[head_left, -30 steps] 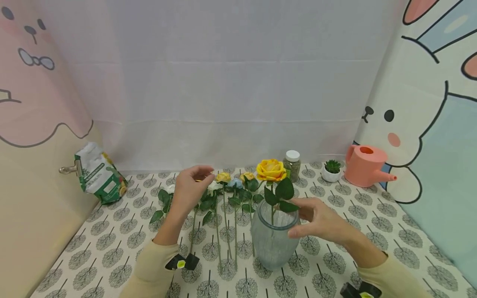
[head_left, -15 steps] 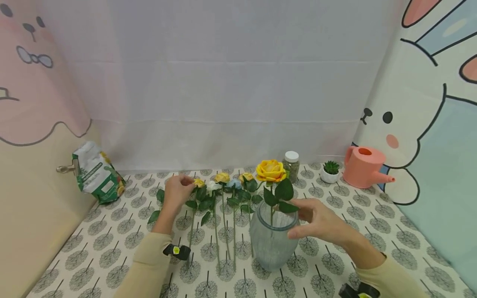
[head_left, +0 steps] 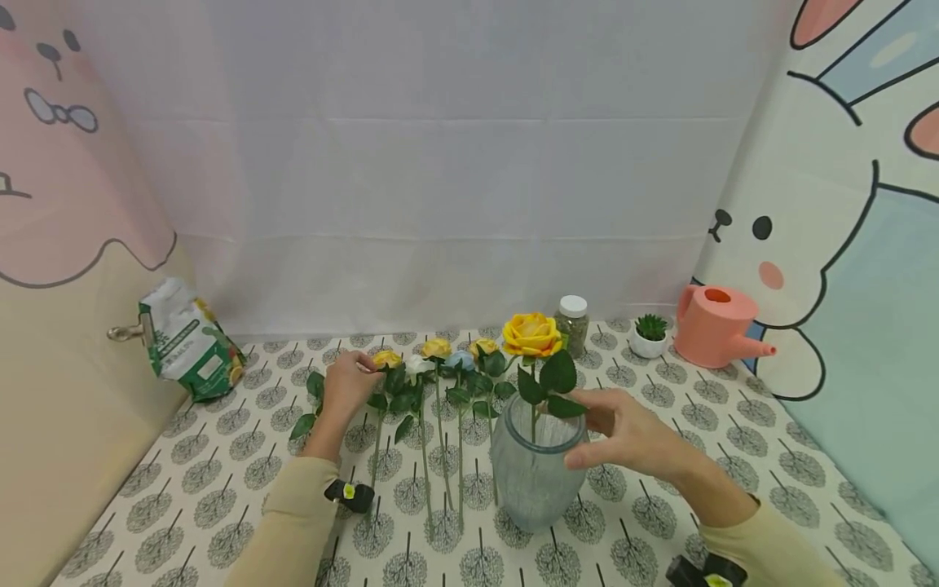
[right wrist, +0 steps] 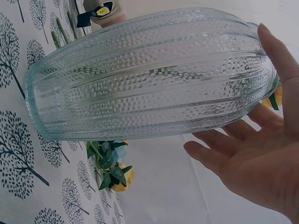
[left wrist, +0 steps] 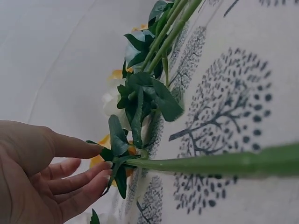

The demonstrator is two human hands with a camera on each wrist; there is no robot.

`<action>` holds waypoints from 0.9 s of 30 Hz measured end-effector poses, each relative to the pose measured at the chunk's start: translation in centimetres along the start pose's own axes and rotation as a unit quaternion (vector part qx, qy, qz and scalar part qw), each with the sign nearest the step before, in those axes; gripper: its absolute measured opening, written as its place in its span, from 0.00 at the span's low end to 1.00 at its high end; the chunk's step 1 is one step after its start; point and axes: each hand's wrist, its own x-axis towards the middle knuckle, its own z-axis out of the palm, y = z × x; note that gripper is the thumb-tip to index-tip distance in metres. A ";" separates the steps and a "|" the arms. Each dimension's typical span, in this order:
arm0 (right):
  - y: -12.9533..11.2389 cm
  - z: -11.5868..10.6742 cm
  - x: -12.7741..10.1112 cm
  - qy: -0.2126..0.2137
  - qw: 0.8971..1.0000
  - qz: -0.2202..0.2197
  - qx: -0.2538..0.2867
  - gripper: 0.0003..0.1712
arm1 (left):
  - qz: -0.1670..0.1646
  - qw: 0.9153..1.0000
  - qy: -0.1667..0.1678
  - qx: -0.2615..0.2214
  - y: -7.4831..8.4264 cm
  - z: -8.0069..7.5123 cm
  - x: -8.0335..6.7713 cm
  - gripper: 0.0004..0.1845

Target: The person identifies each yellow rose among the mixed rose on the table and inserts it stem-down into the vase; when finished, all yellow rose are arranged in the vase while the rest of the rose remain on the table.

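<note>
A ribbed clear glass vase [head_left: 539,481] stands upright on the table with one yellow rose [head_left: 533,335] in it. My right hand [head_left: 634,436] holds the vase near its rim, thumb on the near side and fingers behind. The right wrist view shows the vase's dimpled glass [right wrist: 154,79] with the thumb [right wrist: 275,46] at its upper end. At the left end of a row of lying flowers, my left hand [head_left: 348,383] pinches a yellow rose [head_left: 386,359] just below its bloom. In the left wrist view, the fingertips close around its green leaves [left wrist: 117,158].
Beside it lie a white rose [head_left: 420,365], a blue rose [head_left: 460,360] and more yellow roses [head_left: 437,348]. Behind the vase is a white-lidded jar [head_left: 573,326]. A small succulent [head_left: 650,336] and a coral watering can [head_left: 717,326] stand right; a clipped bag [head_left: 192,342] leans left.
My left hand has moved left and down to the yellow rose at the row's left and taken hold below its bloom. My right hand has stayed at the vase.
</note>
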 end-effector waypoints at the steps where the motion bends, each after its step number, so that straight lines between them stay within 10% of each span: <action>1: 0.0 0.0 0.0 0.000 1.000 0.000 -0.001 0.40 | 0.000 1.000 0.002 0.003 -0.1 0.1 0.0 0.09; 10: 0.0 0.1 0.1 0.000 1.000 -0.006 0.001 0.40 | -0.002 1.000 -0.007 0.019 -0.7 0.7 0.4 0.19; 27: -0.1 0.1 0.0 0.008 1.000 0.009 0.001 0.41 | -0.032 0.998 0.003 -0.047 -0.7 0.4 0.4 0.07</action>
